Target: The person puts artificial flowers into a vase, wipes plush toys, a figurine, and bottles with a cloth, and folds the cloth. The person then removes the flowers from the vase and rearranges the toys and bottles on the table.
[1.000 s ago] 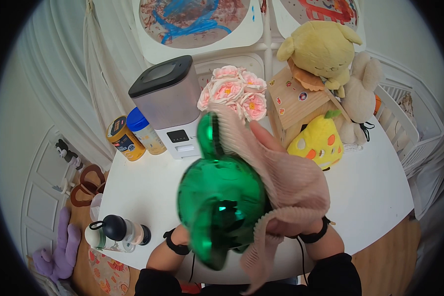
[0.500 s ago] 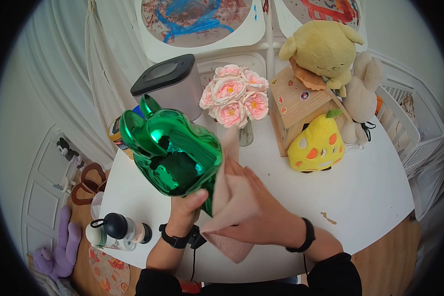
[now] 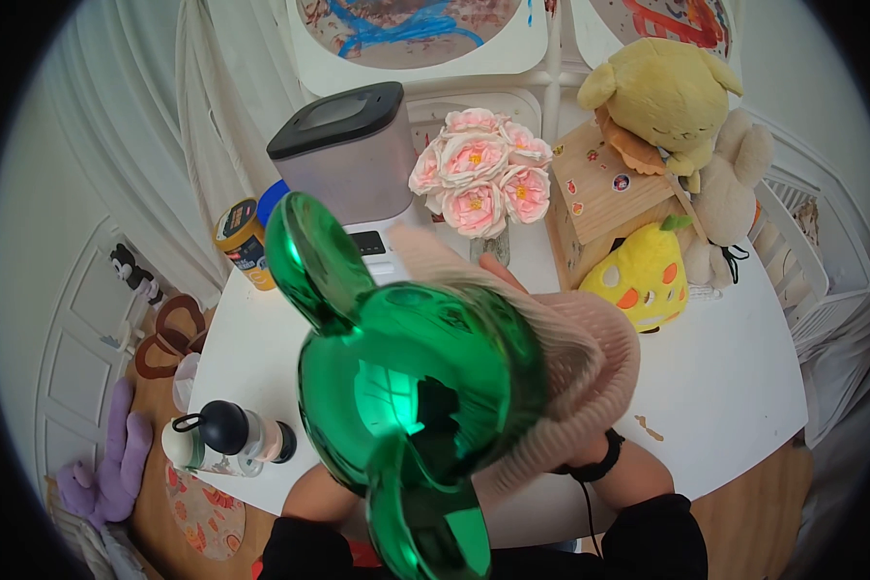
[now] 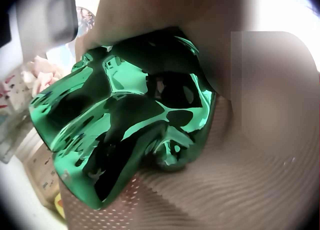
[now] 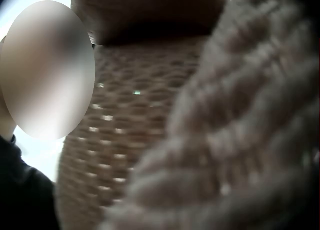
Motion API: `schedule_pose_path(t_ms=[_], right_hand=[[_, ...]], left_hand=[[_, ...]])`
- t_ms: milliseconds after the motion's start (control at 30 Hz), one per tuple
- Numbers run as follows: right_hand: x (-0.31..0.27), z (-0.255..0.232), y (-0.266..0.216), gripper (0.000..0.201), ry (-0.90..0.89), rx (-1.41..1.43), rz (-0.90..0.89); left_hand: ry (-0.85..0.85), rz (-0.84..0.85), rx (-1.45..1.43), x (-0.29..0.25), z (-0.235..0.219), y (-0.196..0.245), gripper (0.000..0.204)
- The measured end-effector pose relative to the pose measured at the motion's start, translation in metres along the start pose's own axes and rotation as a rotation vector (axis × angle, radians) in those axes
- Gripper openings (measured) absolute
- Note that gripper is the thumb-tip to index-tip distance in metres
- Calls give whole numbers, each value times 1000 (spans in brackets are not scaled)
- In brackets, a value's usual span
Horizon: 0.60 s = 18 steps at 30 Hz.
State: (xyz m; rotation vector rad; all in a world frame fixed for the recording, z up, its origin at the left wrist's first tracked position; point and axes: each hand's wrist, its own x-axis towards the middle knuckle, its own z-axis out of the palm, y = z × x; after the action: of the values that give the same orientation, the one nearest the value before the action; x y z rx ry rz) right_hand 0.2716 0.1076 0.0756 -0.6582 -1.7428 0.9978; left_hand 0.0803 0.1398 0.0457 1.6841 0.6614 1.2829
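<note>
A shiny green figure (image 3: 416, 377) with two rounded ears is held above the table, tilted and close to the head camera. Behind it my left hand is hidden in the head view; the left wrist view has the hand (image 4: 150, 15) gripping the figure (image 4: 130, 95). A ribbed pinkish-beige cloth (image 3: 590, 348) wraps round the figure's right side, and my right hand (image 3: 582, 452) holds it there, mostly covered, with a fingertip showing beyond the cloth. Blurred cloth (image 5: 130, 120) fills most of the right wrist view, below part of a hand (image 5: 150, 12).
On the white table (image 3: 725, 387) stand pink flowers (image 3: 478, 164) in a vase, a grey-lidded container (image 3: 343, 155), a yellow can (image 3: 246, 246) and bottles (image 3: 224, 428) at left. A wooden box (image 3: 614, 184) with plush toys, one of them a yellow pear (image 3: 643, 275), stands at right.
The green figure has moved right and towards the camera, and its ears have turned. The cloth now bunches along its right side. My left hand has gone out of sight behind it in the head view.
</note>
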Motion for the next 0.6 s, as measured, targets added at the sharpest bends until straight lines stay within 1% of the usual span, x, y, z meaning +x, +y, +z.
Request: schedule_pose_path(t_ms=[200,233,267,333,367,500,567,600], right_hand=[[22,-16,-10,107,-152,-196,25],[19,-9,1,116,-72,-204,-48],[19,-9,5,116,-66,-204,-50],[19,-11,10,121,-75,-125,-29],[19,-9,11,124,-61,-123,18],[15,-9,4,123,-20,-214,31],[13,-5,10,119,128,-493,-165],[13,-7,13,119,129,-495,-165]], left_hand=[[-1,-68,-45,0,-3,-6,60],[-8,-76,-49,0,-4,-7,60],[-17,-83,-51,0,-4,-8,60],[-42,-104,-59,1,-6,-9,60],[-56,-114,-65,2,-6,-10,60],[-100,-142,-90,4,-8,-13,59],[-108,-157,-104,4,-8,-14,59],[-109,-156,-106,5,-6,-10,59]])
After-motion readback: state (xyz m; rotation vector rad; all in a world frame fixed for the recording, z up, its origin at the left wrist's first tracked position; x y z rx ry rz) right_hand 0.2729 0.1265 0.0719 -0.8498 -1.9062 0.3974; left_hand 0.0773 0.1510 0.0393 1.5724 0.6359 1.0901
